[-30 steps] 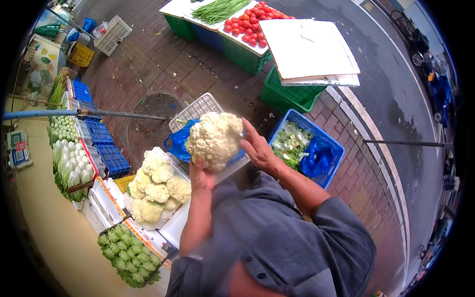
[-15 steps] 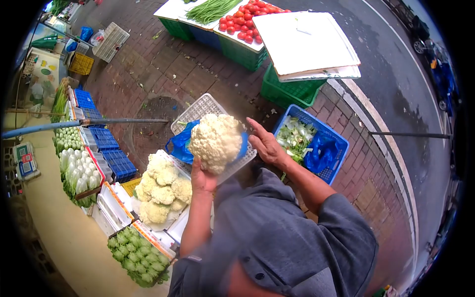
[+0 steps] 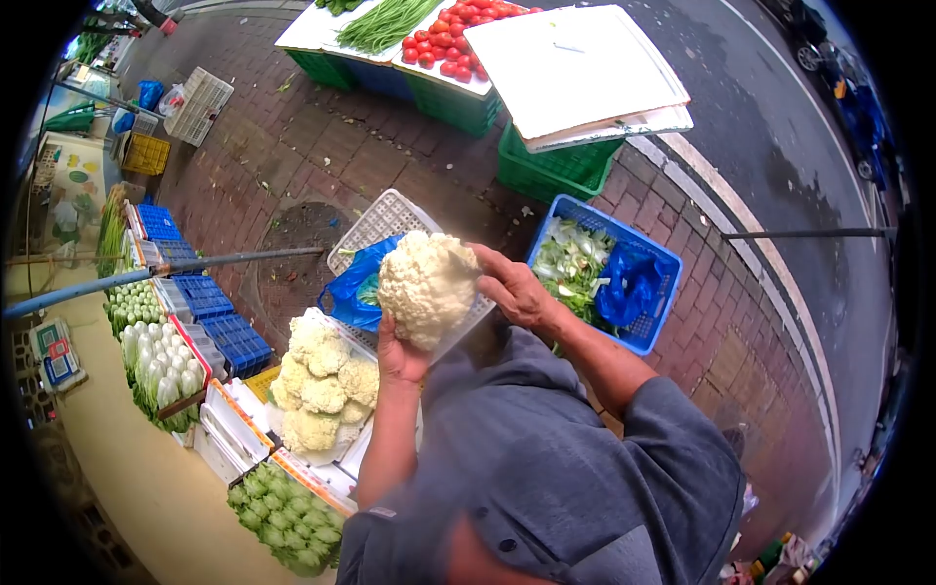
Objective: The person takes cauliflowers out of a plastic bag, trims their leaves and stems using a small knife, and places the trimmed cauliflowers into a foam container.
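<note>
A large pale cauliflower (image 3: 426, 288) is held up in front of me, over a white plastic crate (image 3: 390, 216). My left hand (image 3: 400, 353) is closed on its lower left side, the thumb against the curds. From the right, my right hand (image 3: 515, 288) touches the upper right edge with bent fingers; their tips are partly hidden. Behind the cauliflower, a blue plastic bag (image 3: 356, 292) with something green inside lies in the crate. To the left of my left forearm, several more cauliflowers (image 3: 317, 390) are piled up.
At right stands a blue crate (image 3: 664, 292) holding leaf trimmings and a blue bag. White foam lids (image 3: 575, 73) top a green crate (image 3: 556, 166) ahead. Tomatoes (image 3: 444, 44) and green beans (image 3: 390, 21) sit beyond. A pole (image 3: 244, 256) juts in from the left, above vegetable boxes.
My right hand has moved left and now touches the cauliflower; before, it was held apart with fingers spread. The cauliflower has turned slightly. The whole view has shifted a little.
</note>
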`<move>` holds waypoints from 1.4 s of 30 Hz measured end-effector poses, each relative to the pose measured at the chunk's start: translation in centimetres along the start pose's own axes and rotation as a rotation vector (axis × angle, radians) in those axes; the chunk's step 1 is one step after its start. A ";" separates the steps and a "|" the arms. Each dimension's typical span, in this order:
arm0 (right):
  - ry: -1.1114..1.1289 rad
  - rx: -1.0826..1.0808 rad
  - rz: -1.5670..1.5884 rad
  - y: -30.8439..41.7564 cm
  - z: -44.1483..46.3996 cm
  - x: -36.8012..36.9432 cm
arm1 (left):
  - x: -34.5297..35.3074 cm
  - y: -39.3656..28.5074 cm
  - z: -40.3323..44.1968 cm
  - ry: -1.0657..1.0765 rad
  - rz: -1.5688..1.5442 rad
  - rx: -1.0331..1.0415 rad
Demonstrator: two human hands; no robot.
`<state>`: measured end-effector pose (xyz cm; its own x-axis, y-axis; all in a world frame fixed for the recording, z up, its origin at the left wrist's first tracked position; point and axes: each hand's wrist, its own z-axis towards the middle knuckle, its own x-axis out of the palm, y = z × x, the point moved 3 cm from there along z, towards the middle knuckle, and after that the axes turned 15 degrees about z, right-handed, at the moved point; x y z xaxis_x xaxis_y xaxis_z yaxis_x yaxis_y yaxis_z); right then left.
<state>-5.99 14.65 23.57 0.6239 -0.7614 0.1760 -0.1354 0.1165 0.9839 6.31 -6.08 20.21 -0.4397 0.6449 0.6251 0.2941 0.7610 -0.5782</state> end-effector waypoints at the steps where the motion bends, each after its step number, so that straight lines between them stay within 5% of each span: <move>1: 0.006 0.000 0.009 0.2 -0.1 -0.1 | -0.2 0.0 0.0 0.003 0.005 -0.010; 7: 0.005 0.052 0.128 -0.3 -1.1 -0.3 | -1.6 0.1 0.3 0.032 0.018 -0.026; 20: -0.424 0.160 0.523 -1.6 -9.3 -4.9 | 2.5 1.9 2.5 0.193 0.045 -0.162; 28: -0.219 0.089 -0.086 3.6 -9.6 -5.4 | 5.5 1.7 2.4 0.290 0.266 -0.104; 32: -0.239 -0.004 -0.119 2.7 -9.3 -5.6 | 5.7 1.5 2.2 0.275 0.287 -0.077; 36: -0.322 0.166 0.258 2.5 -9.5 -5.5 | 4.3 1.5 2.2 0.245 0.243 -0.108; 42: -0.169 0.085 0.082 1.5 -9.0 -5.1 | 4.9 1.2 2.2 0.261 0.240 -0.090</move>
<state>-2.45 24.48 24.37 0.4710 -0.8487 0.2404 -0.2490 0.1335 0.9593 2.63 -2.17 21.37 -0.1214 0.7932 0.5967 0.4414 0.5816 -0.6833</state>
